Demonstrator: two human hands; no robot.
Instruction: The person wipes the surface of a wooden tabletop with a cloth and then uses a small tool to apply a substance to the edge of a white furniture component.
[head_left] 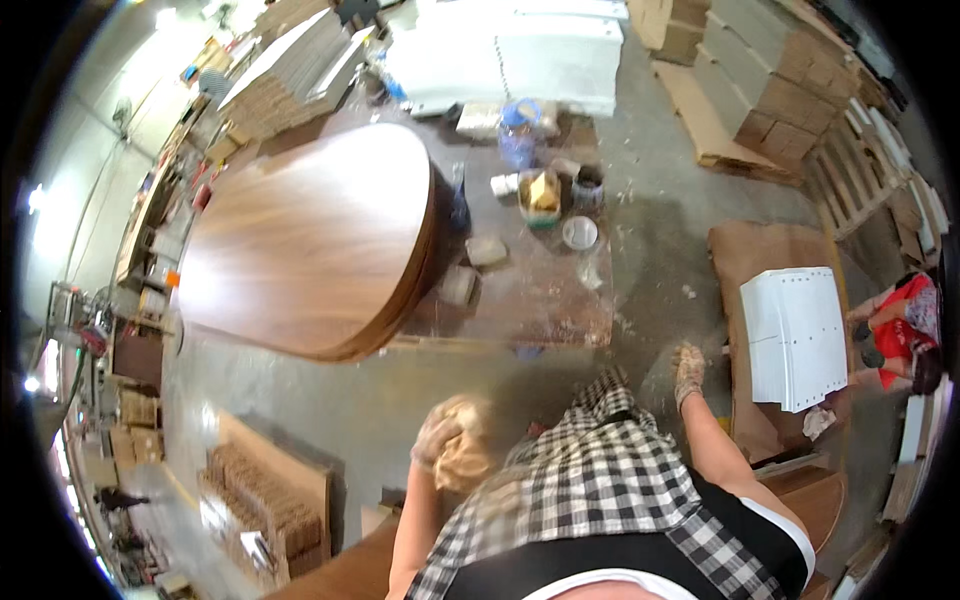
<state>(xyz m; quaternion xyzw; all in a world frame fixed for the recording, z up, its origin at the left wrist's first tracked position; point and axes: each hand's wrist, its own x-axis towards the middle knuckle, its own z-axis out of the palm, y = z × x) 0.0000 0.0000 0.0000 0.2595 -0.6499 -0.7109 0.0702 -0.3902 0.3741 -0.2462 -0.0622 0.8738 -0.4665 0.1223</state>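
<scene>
My left hand [433, 432], in a thin pale glove, is closed on a crumpled tan cloth [466, 452] in front of my body. Out to my right hangs my right hand [688, 368], also gloved and stained, its fingers loosely extended with nothing visible in them. Ahead on the left, a stack of oval wood-grain tabletops [310, 235] with a glossy upper face lies on a brown worktable [540, 300]. Neither hand touches the stack or the worktable.
On the worktable stand a blue jug [518, 135], a tub with a yellow sponge-like piece [541, 197], a white cup [580, 233] and pale blocks [487, 250]. White panels [795, 338] are stacked at right, beside a person in red [908, 325]. Cardboard pieces [265, 510] stand lower left.
</scene>
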